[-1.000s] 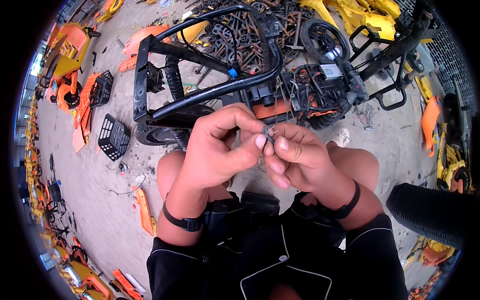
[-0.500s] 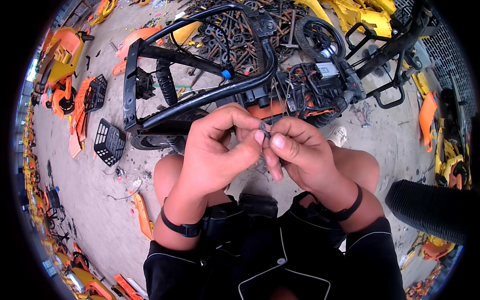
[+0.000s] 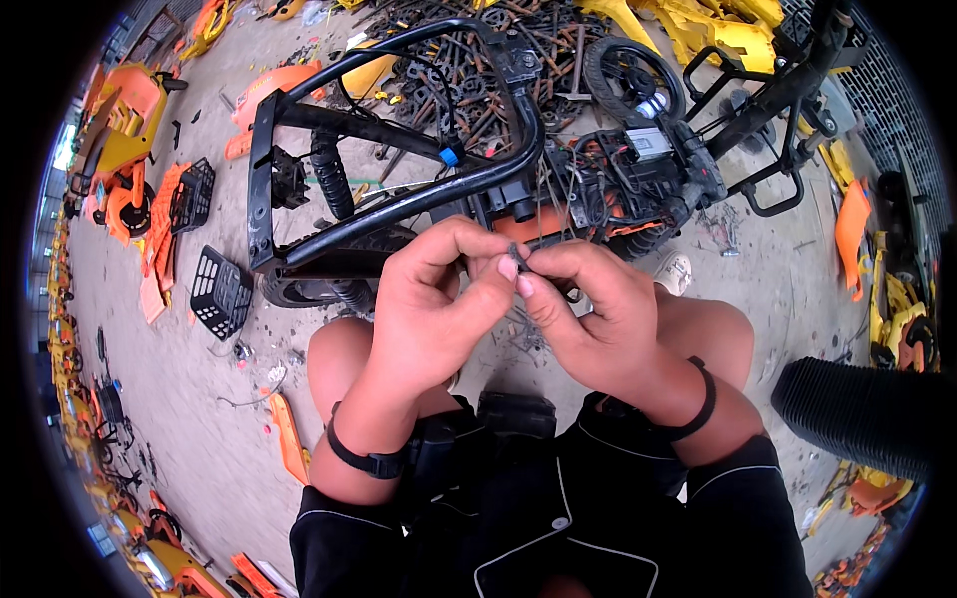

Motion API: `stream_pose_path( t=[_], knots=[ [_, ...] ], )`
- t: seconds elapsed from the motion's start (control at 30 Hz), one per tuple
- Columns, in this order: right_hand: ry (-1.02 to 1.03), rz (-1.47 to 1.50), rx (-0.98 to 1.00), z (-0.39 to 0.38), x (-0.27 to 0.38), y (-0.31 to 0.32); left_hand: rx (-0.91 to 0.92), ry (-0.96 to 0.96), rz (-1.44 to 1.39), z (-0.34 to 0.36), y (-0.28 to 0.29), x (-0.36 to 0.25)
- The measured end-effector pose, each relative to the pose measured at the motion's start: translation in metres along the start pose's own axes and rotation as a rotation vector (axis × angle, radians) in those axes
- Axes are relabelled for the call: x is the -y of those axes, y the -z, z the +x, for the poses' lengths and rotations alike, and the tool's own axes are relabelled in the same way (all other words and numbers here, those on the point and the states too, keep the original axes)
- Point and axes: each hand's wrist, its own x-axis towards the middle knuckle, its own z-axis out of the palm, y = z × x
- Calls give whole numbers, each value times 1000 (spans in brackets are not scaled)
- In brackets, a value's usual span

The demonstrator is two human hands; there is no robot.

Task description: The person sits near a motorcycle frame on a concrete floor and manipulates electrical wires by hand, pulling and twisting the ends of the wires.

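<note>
My left hand [image 3: 435, 304] and my right hand [image 3: 601, 317] meet in front of me, thumbs and fingertips pinched together. Between them is a small dark grey piece [image 3: 515, 257], mostly covered by the fingers; its kind cannot be made out. Just beyond the hands lies a stripped two-wheeler with a black tubular frame [image 3: 419, 204]. Thin wires [image 3: 543, 204] hang from its body close to my fingertips, and whether the held piece joins them is hidden. A box with a pale label [image 3: 650, 143] sits among the wiring to the right.
Rusty metal parts [image 3: 454, 95] are heaped behind the frame, beside a small wheel [image 3: 635, 80]. To the left stand a black basket [image 3: 220, 292] and an orange panel [image 3: 289, 439]. A ribbed black hose-like object [image 3: 847, 417] juts in from the right. Yellow panels [image 3: 718, 35] lie at the back.
My right thumb and fingers have shifted their pinch on the small piece, the fingers now curled closer in. Both hands stay together, and the view has shifted slightly.
</note>
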Motion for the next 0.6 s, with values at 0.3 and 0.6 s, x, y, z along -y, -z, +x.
stream_pose_path(
  t=[0.3, 0.6],
  knots=[
    [-61, -53, -17, 1, 4, 2, -69, -112, 105, -2, -10, 2],
    [100, 12, -2, 6, -2, 10, -147, -162, 194, -3, -12, 5]
  ],
)
